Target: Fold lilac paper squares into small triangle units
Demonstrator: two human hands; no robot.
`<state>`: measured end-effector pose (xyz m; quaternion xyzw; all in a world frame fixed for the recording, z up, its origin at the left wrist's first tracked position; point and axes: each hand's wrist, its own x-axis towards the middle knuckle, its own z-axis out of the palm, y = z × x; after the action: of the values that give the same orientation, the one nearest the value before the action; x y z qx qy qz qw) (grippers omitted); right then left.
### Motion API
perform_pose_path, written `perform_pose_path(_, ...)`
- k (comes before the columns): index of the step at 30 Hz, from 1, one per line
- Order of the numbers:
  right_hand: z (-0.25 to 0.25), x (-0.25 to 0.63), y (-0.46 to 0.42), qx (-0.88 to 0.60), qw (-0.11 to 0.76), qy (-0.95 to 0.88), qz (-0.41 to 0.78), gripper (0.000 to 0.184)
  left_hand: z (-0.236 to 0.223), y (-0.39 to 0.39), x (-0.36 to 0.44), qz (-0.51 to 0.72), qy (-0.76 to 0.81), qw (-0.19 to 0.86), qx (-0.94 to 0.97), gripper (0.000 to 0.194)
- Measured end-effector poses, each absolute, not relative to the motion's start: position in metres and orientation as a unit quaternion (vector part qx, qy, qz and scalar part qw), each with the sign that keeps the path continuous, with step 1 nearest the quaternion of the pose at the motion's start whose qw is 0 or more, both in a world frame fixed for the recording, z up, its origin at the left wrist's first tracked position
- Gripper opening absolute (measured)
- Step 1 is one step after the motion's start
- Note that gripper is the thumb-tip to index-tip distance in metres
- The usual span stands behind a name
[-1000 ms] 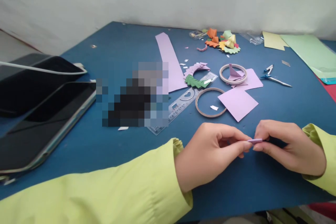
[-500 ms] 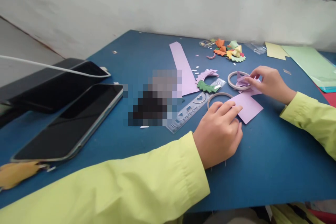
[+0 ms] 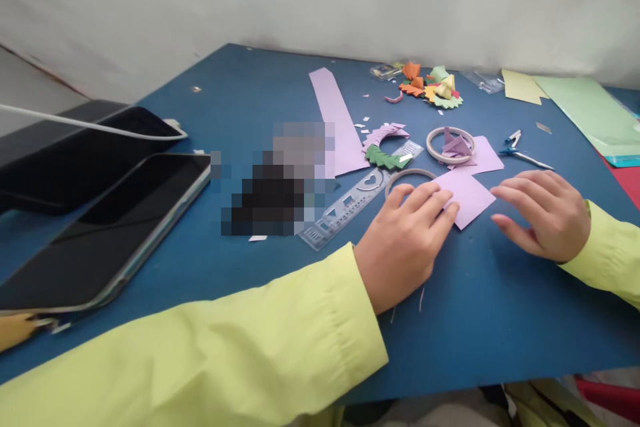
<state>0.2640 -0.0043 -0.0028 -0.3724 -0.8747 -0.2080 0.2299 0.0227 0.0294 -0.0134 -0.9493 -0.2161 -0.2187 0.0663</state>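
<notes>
My left hand (image 3: 407, 240) rests on the left part of a purple paper square (image 3: 470, 197), its fingers close together on the sheet and its thumb hidden. At the square's right corner my right hand (image 3: 543, 213) is open, thumb and fingers apart with nothing between them. Behind the square lies another piece of purple paper (image 3: 487, 157). A tape roll (image 3: 430, 153) with folded purple pieces (image 3: 456, 143) inside its ring sits beside that piece. A second ring (image 3: 400, 178) is partly covered by my left hand. A pen (image 3: 530, 159) lies beyond my right hand.
A clear stencil ruler (image 3: 345, 210), a green-and-purple folded paper ring (image 3: 385, 155) and a long purple strip (image 3: 343, 123) lie left of centre. Orange and yellow folded pieces (image 3: 430, 87) sit near the wall, green sheets (image 3: 585, 110) at right, a phone (image 3: 110, 223) at left. One patch is pixelated.
My right hand has left the folded purple pieces at the tape roll and come nearer to the square's right corner, uncovering the pen. My left hand's fingers have straightened somewhat. The view has shifted slightly.
</notes>
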Motion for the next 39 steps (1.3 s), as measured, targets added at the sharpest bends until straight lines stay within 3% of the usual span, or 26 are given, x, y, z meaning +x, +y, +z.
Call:
perform_pose_path(4,-0.007,0.259,-0.012,-0.371,0.275,-0.876,-0.140,0.014,-0.014,0.040,0.023,-0.211,-0.219,0.084,-0.949,0.035)
perform_pose_path(8,-0.009,0.255,-0.010,-0.421,0.318,-0.847,-0.058,0.028,-0.014,0.048,0.026,-0.207,-0.196,0.096,-0.954,0.032)
perform_pose_path(13,-0.011,0.255,-0.009,-0.423,0.302,-0.854,0.023,0.034,-0.012,0.051,0.030,-0.221,-0.154,0.112,-0.956,0.028)
perform_pose_path(21,-0.014,0.256,-0.010,-0.411,0.311,-0.857,0.029,0.033,-0.007,0.040,0.027,-0.292,-0.117,0.091,-0.945,0.019)
perform_pose_path(26,-0.004,0.258,-0.016,-0.397,0.343,-0.852,0.002,0.015,-0.006,0.023,0.020,-0.353,-0.199,0.005,-0.914,0.017)
perform_pose_path(28,0.001,0.257,-0.023,-0.346,0.330,-0.878,-0.032,0.009,-0.006,0.020,0.018,-0.352,-0.216,-0.030,-0.910,0.019)
perform_pose_path(30,0.005,0.256,-0.031,-0.278,0.277,-0.910,-0.134,0.024,-0.007,0.020,0.016,-0.331,-0.191,-0.054,-0.922,0.021)
perform_pose_path(32,0.008,0.254,-0.038,-0.261,0.201,-0.922,-0.202,0.025,-0.008,0.021,0.014,-0.305,-0.146,-0.068,-0.939,0.023)
perform_pose_path(35,0.013,0.249,-0.047,-0.260,0.130,-0.939,-0.185,0.023,-0.008,0.021,0.011,-0.276,-0.123,-0.090,-0.949,0.026)
perform_pose_path(39,0.016,0.241,-0.060,-0.294,0.104,-0.935,-0.170,0.018,-0.004,0.017,0.007,-0.282,-0.170,-0.143,-0.933,0.023)
